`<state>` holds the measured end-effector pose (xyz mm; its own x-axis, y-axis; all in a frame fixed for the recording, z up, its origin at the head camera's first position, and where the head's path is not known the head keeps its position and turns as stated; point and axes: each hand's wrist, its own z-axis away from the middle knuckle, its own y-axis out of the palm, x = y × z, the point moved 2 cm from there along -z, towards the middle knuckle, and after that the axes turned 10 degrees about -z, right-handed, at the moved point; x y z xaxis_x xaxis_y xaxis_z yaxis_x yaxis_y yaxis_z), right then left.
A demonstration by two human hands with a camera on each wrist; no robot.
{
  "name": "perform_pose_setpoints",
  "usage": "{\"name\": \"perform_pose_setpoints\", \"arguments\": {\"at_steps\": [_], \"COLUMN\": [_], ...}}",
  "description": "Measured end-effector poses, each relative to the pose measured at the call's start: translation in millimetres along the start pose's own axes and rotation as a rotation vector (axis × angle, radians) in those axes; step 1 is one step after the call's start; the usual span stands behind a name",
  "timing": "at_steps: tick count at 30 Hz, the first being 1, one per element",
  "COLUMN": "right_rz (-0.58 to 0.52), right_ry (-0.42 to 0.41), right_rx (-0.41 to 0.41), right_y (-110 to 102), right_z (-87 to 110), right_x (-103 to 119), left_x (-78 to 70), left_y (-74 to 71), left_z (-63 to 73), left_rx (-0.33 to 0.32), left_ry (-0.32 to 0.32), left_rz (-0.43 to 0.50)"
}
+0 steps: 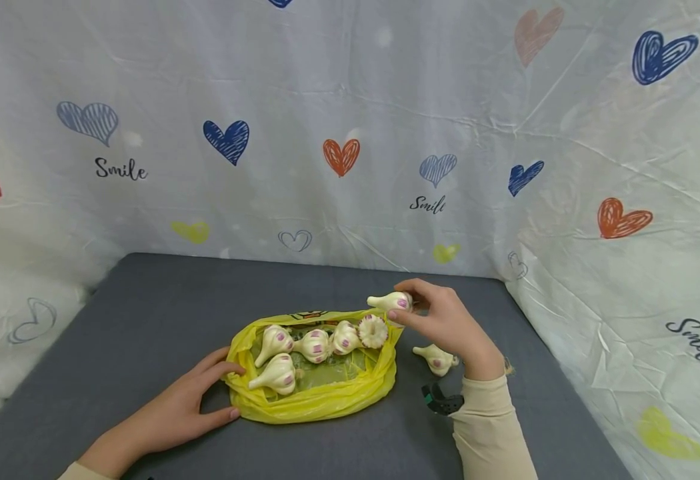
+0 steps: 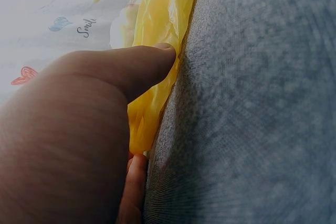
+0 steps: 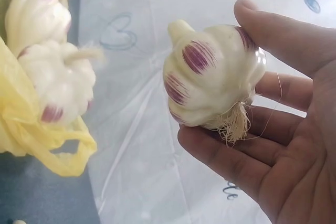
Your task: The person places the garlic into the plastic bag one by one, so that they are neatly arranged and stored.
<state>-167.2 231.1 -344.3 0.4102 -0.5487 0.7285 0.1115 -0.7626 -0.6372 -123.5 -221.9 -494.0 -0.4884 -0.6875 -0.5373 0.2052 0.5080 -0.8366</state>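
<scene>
A yellow plastic bag (image 1: 326, 407) lies with its mouth spread wide, and several garlic bulbs (image 1: 314, 346) with purple patches sit inside. My left hand (image 1: 185, 403) holds the bag's left end, fingertips at the rim and thumb (image 2: 149, 61) against the outside. Above the bag's right rim, my right hand (image 1: 440, 317) grips another garlic bulb (image 3: 210, 77) between thumb and fingers. That bulb's stem points left in the head view, and its roots face the palm in the right wrist view. One more garlic bulb (image 1: 437, 360) rests on the table, right of the bag.
Dark grey cloth (image 1: 176, 300) covers the table. A white curtain (image 1: 350, 87) printed with hearts and "Smile" hangs behind and at the sides. Under the right wrist shows a black strap-like piece (image 1: 442, 400).
</scene>
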Motion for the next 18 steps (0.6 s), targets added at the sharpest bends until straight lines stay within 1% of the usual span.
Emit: {"name": "perform_pose_setpoints", "arguments": {"at_steps": [7, 15, 18], "right_rz": [-0.001, 0.014, 0.022], "right_ry": [-0.017, -0.065, -0.076], "right_rx": [0.05, 0.104, 0.125], "right_y": [12.5, 29.5, 36.6], "right_z": [-6.0, -12.2, -13.9], "right_x": [3.0, 5.9, 7.4], "left_x": [0.0, 0.1, 0.2], "left_y": [-0.2, 0.2, 0.2], "left_z": [0.2, 0.2, -0.3], "left_rx": [-0.001, -0.007, -0.006], "left_ry": [0.002, 0.007, 0.006], "left_rz": [0.002, -0.019, -0.013]}}
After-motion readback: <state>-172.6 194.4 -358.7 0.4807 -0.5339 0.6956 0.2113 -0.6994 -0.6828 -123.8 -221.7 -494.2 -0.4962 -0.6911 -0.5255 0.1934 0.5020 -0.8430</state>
